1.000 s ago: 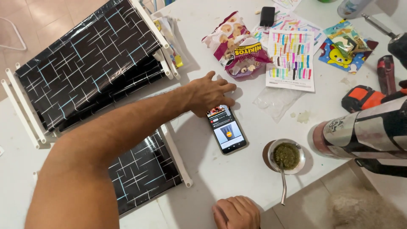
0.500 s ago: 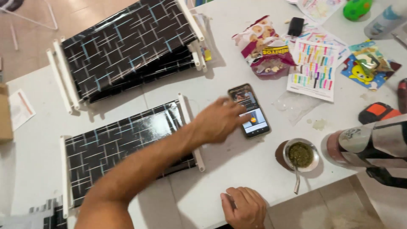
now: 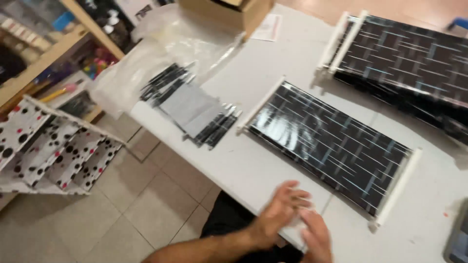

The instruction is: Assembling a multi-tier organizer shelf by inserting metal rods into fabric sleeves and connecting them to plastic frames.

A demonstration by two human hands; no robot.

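Both hands meet at the near table (image 3: 273, 160) edge, left hand (image 3: 280, 214) laid over right hand (image 3: 317, 234), fingers loosely spread and blurred, holding nothing. The black patterned panel (image 3: 331, 146) lies just beyond them, long axis slanting right, left hand nearer

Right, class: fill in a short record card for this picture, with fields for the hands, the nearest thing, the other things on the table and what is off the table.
Hands: left hand and right hand together at the near edge of the white table, blurred
Nearest thing: black patterned panel with white end bars
Also on table: second panel, stack of black and grey strips, clear plastic bag, cardboard box
Off table: spotted stepped stand on the tiled floor
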